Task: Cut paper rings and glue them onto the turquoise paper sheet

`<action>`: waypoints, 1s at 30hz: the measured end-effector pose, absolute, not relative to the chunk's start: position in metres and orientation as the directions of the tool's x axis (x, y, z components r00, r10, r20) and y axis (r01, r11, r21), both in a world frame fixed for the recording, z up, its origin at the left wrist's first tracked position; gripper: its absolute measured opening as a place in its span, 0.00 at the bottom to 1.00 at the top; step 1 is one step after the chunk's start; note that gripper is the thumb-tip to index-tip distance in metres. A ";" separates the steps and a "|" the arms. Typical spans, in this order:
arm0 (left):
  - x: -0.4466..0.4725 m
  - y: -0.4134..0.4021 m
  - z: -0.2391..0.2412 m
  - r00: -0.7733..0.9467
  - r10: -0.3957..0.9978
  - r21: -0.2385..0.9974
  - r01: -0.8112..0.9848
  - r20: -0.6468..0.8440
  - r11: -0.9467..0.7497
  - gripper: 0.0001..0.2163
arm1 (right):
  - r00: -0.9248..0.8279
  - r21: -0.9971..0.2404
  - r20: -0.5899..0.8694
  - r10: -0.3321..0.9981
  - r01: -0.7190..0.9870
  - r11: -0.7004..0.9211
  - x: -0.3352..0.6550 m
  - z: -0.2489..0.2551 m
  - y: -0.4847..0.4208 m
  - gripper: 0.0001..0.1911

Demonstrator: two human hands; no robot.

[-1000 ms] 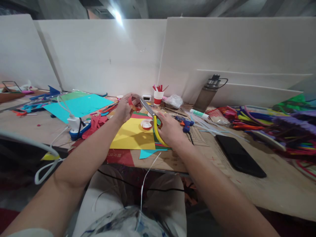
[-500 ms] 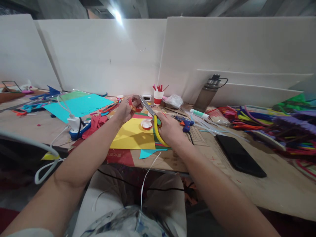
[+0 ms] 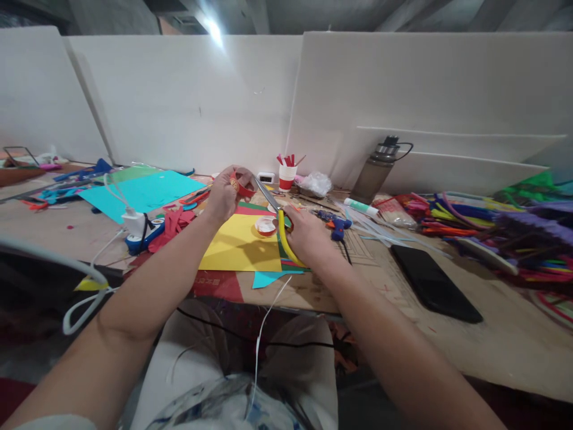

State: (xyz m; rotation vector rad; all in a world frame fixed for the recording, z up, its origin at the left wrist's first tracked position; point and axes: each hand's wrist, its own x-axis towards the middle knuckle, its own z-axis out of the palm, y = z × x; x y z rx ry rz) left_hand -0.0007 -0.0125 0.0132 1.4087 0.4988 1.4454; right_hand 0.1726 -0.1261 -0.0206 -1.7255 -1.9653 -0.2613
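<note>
In the head view my left hand [image 3: 226, 194] is closed around a curved red paper-cup strip [image 3: 244, 190] with a pale round emblem. My right hand [image 3: 307, 233] grips scissors with yellow handles [image 3: 283, 236]. Their metal blades [image 3: 267, 193] point up and left, the tips close to the right end of the strip; whether they touch it I cannot tell. Below the hands, a cut-off cup bottom [image 3: 265, 226], white inside with a red rim, rests on a yellow paper sheet [image 3: 239, 248].
Behind the hands stands a red-and-white cup [image 3: 287, 178] of sticks. To the right are a blue glue gun [image 3: 339, 227], a glue stick [image 3: 360, 206], a bottle [image 3: 373, 173] and a black phone [image 3: 434, 282]. Turquoise paper [image 3: 143, 194] and a blue power strip [image 3: 145, 235] lie left.
My left hand has turned and shifted slightly left, so the red strip shows less as a round loop and sits a little lower. The right hand and scissors have barely moved.
</note>
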 end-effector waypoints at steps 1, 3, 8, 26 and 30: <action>0.000 -0.014 0.013 0.203 0.851 0.842 -0.370 0.485 -0.392 0.13 | -0.057 -0.188 0.493 0.868 0.967 0.171 0.173 -0.021 -0.127 0.22; 0.002 -0.017 0.013 0.236 0.846 0.842 -0.399 0.478 -0.364 0.12 | -0.057 -0.199 0.510 0.858 0.963 0.182 0.173 -0.021 -0.128 0.23; 0.004 -0.021 0.014 0.274 0.860 0.858 -0.420 0.429 -0.294 0.10 | -0.064 -0.240 0.528 0.847 0.945 0.221 0.174 -0.020 -0.128 0.22; -0.001 -0.013 0.014 0.362 0.843 0.887 -0.387 0.397 -0.252 0.12 | -0.108 -0.203 0.491 0.864 0.951 0.234 0.173 -0.017 -0.127 0.21; -0.002 -0.012 0.014 0.260 0.851 0.857 -0.385 0.456 -0.342 0.12 | -0.097 -0.189 0.485 0.869 0.959 0.212 0.173 -0.019 -0.125 0.19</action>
